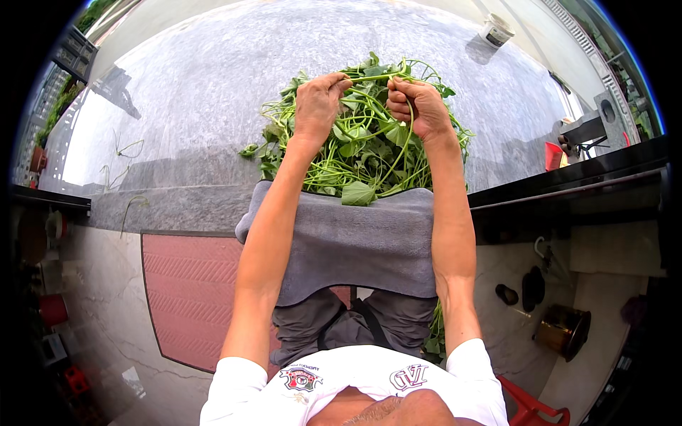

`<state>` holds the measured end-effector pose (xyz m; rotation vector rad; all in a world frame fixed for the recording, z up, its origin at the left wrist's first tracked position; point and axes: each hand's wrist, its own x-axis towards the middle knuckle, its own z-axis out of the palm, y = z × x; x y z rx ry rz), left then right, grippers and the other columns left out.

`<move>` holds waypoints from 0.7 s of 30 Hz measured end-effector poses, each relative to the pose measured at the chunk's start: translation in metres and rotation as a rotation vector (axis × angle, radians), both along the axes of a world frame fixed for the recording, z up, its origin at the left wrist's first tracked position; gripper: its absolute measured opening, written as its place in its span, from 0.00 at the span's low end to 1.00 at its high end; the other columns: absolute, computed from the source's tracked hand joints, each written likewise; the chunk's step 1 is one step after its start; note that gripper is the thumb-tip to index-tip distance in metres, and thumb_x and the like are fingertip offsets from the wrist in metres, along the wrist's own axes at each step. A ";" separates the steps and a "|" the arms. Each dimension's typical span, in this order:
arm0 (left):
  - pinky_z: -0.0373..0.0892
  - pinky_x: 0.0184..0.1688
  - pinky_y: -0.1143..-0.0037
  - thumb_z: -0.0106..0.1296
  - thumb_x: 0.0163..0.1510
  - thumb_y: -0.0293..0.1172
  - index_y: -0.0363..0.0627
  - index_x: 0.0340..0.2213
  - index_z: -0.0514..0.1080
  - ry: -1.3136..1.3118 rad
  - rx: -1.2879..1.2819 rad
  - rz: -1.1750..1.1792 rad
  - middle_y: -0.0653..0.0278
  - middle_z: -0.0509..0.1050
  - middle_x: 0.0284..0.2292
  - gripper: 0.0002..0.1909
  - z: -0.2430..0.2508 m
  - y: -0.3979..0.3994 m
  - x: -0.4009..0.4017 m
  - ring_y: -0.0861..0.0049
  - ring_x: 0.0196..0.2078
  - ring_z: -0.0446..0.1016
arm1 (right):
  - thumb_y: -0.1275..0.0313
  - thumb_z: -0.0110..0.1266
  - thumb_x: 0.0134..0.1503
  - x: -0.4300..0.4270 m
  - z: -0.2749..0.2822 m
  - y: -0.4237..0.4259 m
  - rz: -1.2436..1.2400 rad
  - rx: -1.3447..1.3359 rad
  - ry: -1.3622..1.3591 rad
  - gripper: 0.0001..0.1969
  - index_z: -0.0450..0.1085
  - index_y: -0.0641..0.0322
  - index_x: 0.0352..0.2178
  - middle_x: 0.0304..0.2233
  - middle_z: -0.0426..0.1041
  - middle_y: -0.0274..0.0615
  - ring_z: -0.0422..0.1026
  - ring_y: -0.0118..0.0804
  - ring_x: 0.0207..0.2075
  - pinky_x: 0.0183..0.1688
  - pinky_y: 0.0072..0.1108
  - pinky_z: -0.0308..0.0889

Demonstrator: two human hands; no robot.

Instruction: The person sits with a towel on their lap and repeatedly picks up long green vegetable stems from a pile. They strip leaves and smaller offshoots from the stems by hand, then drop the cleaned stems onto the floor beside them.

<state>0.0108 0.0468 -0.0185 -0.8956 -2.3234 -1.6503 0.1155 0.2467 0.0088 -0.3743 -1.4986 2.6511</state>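
A large heap of green leafy vines (pixel 367 149) lies on the paving before me, long stems tangled among broad leaves. Above its far side, a pale green stem (pixel 371 78) stretches between my two hands. My left hand (pixel 319 104) pinches one end between thumb and fingertips. With thumb and curled fingers, my right hand (pixel 418 104) grips the stem near its other end, and a thin stalk hangs down below that hand. Across my lap lies a grey towel (pixel 357 239); a single broad leaf (pixel 358 194) rests over its far edge.
Stray stems (pixel 128 152) lie on the grey paving to the left. A pink ridged mat (pixel 192 298) is beside my legs. A white bucket (pixel 496 31) stands far right. At lower right are dark slippers (pixel 533 287), a shiny metal pot (pixel 562 331) and a red plastic chair (pixel 533 404).
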 end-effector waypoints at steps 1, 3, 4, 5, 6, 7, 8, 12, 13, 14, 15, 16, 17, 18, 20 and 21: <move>0.71 0.31 0.74 0.59 0.59 0.31 0.39 0.40 0.81 0.028 -0.028 0.019 0.58 0.81 0.25 0.10 -0.003 -0.002 -0.004 0.79 0.25 0.76 | 0.70 0.53 0.66 0.002 -0.002 0.011 0.023 -0.109 0.069 0.09 0.71 0.67 0.36 0.20 0.66 0.29 0.60 0.22 0.19 0.19 0.17 0.51; 0.70 0.29 0.75 0.59 0.59 0.32 0.40 0.39 0.82 0.025 -0.097 0.118 0.62 0.79 0.22 0.10 -0.016 -0.013 -0.024 0.80 0.23 0.75 | 0.69 0.53 0.67 0.011 -0.005 0.045 0.060 -0.322 0.199 0.10 0.71 0.68 0.36 0.20 0.66 0.30 0.60 0.22 0.19 0.18 0.17 0.50; 0.70 0.29 0.75 0.59 0.59 0.33 0.41 0.39 0.82 -0.029 -0.107 0.149 0.63 0.79 0.22 0.10 -0.014 -0.022 -0.032 0.81 0.23 0.74 | 0.68 0.54 0.67 0.018 0.000 0.052 -0.004 -0.379 0.255 0.11 0.71 0.68 0.36 0.20 0.66 0.31 0.60 0.22 0.18 0.17 0.16 0.52; 0.69 0.28 0.76 0.59 0.59 0.33 0.41 0.39 0.82 -0.082 -0.116 0.181 0.64 0.78 0.21 0.10 -0.013 -0.026 -0.037 0.82 0.23 0.74 | 0.68 0.54 0.67 0.016 0.000 0.052 -0.142 -0.213 0.251 0.11 0.71 0.68 0.35 0.20 0.66 0.31 0.60 0.22 0.19 0.18 0.16 0.53; 0.69 0.27 0.79 0.60 0.60 0.34 0.42 0.39 0.83 -0.281 0.027 0.157 0.67 0.78 0.22 0.10 -0.013 -0.026 -0.039 0.86 0.23 0.73 | 0.68 0.54 0.67 0.014 -0.001 0.042 -0.289 -0.059 0.250 0.11 0.72 0.68 0.35 0.20 0.67 0.32 0.61 0.22 0.19 0.18 0.16 0.53; 0.70 0.26 0.80 0.60 0.60 0.34 0.43 0.40 0.83 -0.273 0.052 0.139 0.68 0.78 0.22 0.11 -0.012 -0.024 -0.040 0.86 0.23 0.73 | 0.68 0.54 0.67 0.010 0.000 0.034 -0.436 0.095 0.246 0.12 0.72 0.68 0.34 0.20 0.67 0.32 0.61 0.22 0.19 0.18 0.16 0.54; 0.70 0.26 0.80 0.60 0.60 0.35 0.43 0.40 0.83 -0.266 0.076 0.121 0.68 0.78 0.23 0.11 -0.012 -0.019 -0.039 0.87 0.23 0.73 | 0.68 0.54 0.67 0.006 0.003 0.027 -0.406 0.143 0.287 0.12 0.73 0.67 0.34 0.20 0.68 0.33 0.64 0.24 0.19 0.19 0.17 0.59; 0.70 0.26 0.80 0.60 0.60 0.32 0.41 0.40 0.82 -0.227 0.138 0.038 0.67 0.79 0.23 0.10 0.007 -0.007 -0.013 0.87 0.24 0.73 | 0.65 0.50 0.70 -0.006 -0.004 0.002 -0.348 0.709 0.211 0.16 0.75 0.68 0.35 0.21 0.73 0.34 0.71 0.25 0.21 0.26 0.22 0.71; 0.68 0.26 0.79 0.60 0.60 0.31 0.40 0.39 0.82 -0.222 0.160 0.040 0.67 0.79 0.23 0.10 0.013 -0.007 -0.006 0.87 0.24 0.73 | 0.67 0.51 0.68 -0.010 -0.007 -0.008 -0.346 0.857 0.165 0.13 0.75 0.69 0.36 0.21 0.76 0.38 0.74 0.29 0.22 0.28 0.26 0.72; 0.68 0.26 0.79 0.60 0.59 0.29 0.39 0.40 0.82 -0.207 0.209 0.056 0.67 0.79 0.24 0.09 0.015 -0.006 -0.004 0.87 0.23 0.72 | 0.69 0.52 0.66 -0.016 -0.014 -0.018 -0.366 0.987 0.217 0.12 0.75 0.70 0.36 0.24 0.77 0.42 0.76 0.35 0.24 0.30 0.28 0.72; 0.68 0.26 0.79 0.61 0.59 0.29 0.39 0.40 0.82 -0.197 0.231 0.038 0.67 0.79 0.24 0.09 0.017 -0.004 -0.002 0.87 0.24 0.73 | 0.71 0.54 0.65 -0.019 -0.017 -0.027 -0.388 1.119 0.271 0.10 0.75 0.71 0.36 0.26 0.78 0.46 0.78 0.41 0.27 0.33 0.31 0.72; 0.69 0.26 0.79 0.61 0.59 0.29 0.39 0.40 0.82 -0.186 0.252 0.019 0.67 0.79 0.24 0.09 0.019 -0.003 0.000 0.87 0.24 0.73 | 0.74 0.55 0.61 -0.022 -0.019 -0.032 -0.452 1.289 0.354 0.08 0.74 0.72 0.38 0.33 0.78 0.54 0.78 0.53 0.35 0.39 0.34 0.71; 0.69 0.26 0.80 0.61 0.59 0.29 0.39 0.39 0.82 -0.175 0.273 0.000 0.67 0.79 0.25 0.09 0.020 -0.001 0.001 0.87 0.24 0.73 | 0.75 0.54 0.62 -0.024 -0.020 -0.037 -0.508 1.365 0.394 0.08 0.73 0.71 0.39 0.35 0.79 0.53 0.79 0.49 0.35 0.39 0.33 0.71; 0.69 0.26 0.80 0.61 0.58 0.26 0.38 0.42 0.80 -0.105 0.244 -0.026 0.67 0.79 0.26 0.10 0.022 0.000 0.004 0.87 0.24 0.73 | 0.76 0.54 0.63 -0.027 -0.018 -0.043 -0.563 1.441 0.438 0.07 0.73 0.71 0.40 0.38 0.80 0.52 0.80 0.45 0.36 0.39 0.31 0.72; 0.70 0.28 0.82 0.61 0.59 0.26 0.33 0.44 0.76 -0.155 0.302 -0.073 0.66 0.79 0.27 0.12 0.023 0.004 0.013 0.87 0.25 0.74 | 0.77 0.52 0.64 -0.033 -0.020 -0.049 -0.549 1.456 0.395 0.07 0.73 0.70 0.41 0.38 0.81 0.51 0.81 0.42 0.36 0.38 0.29 0.72; 0.70 0.29 0.83 0.60 0.60 0.26 0.31 0.45 0.74 -0.179 0.331 -0.095 0.66 0.79 0.28 0.14 0.024 0.005 0.016 0.86 0.26 0.74 | 0.76 0.52 0.65 -0.034 -0.019 -0.052 -0.525 1.351 0.370 0.07 0.73 0.70 0.41 0.36 0.81 0.51 0.81 0.42 0.35 0.37 0.29 0.72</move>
